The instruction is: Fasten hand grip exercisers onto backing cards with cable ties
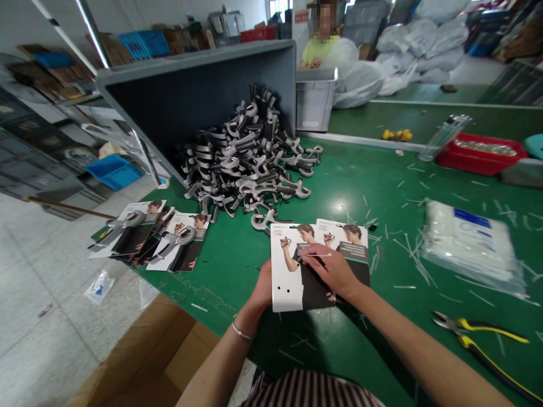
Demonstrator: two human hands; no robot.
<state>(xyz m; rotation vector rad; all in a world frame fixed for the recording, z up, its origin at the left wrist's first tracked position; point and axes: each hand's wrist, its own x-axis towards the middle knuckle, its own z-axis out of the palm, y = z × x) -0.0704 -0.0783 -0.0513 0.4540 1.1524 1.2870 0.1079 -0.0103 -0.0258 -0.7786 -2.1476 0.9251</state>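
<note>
1. The left hand [262,288] is clenched on the lower edge of a glossy printed card [282,282], over the green table [237,288].
2. The right hand [331,271] pinches one thin white plastic strip [318,255] against that card, which overlaps a second card [354,249].
3. Farther off lie a tangled heap of many black-and-grey hand grippers [241,158], two carded grippers [159,237], and one pair of yellow-handled pliers [479,345].
</note>
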